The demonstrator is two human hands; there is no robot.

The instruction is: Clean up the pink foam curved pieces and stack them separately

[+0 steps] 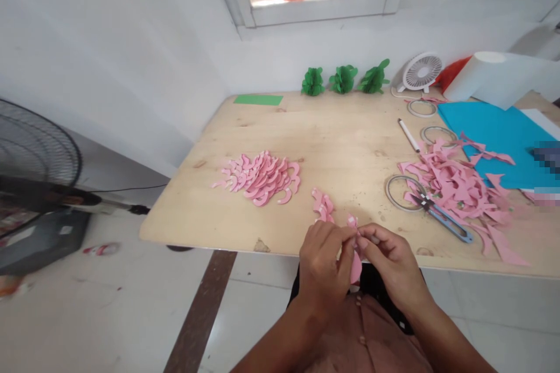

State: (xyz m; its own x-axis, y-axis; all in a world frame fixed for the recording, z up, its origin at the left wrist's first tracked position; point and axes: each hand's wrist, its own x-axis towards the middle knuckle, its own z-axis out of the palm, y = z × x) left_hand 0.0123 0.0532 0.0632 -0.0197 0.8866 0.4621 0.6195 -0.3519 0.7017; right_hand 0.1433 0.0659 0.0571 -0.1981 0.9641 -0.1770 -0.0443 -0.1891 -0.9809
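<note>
At the table's front edge, my left hand (326,253) and my right hand (389,256) meet with fingertips pinched on a pink cut-out piece (356,268). Its lower end hangs rounded below the fingers, and a small white patch shows near its top. Part of the piece is hidden by my fingers. Just beyond my left hand lies a small cluster of curved pink pieces (322,205). A larger heap of curved pink cut-outs (265,178), some with white patches, is spread on the table to the left.
On the wooden table (341,145), pink scraps (459,180), blue-handled snips (448,220), tape rolls (400,208) and a white pen (409,135) lie right. Blue sheets (503,134), a small fan (422,71), green paper figures (343,78) and a green strip (258,99) sit farther back.
</note>
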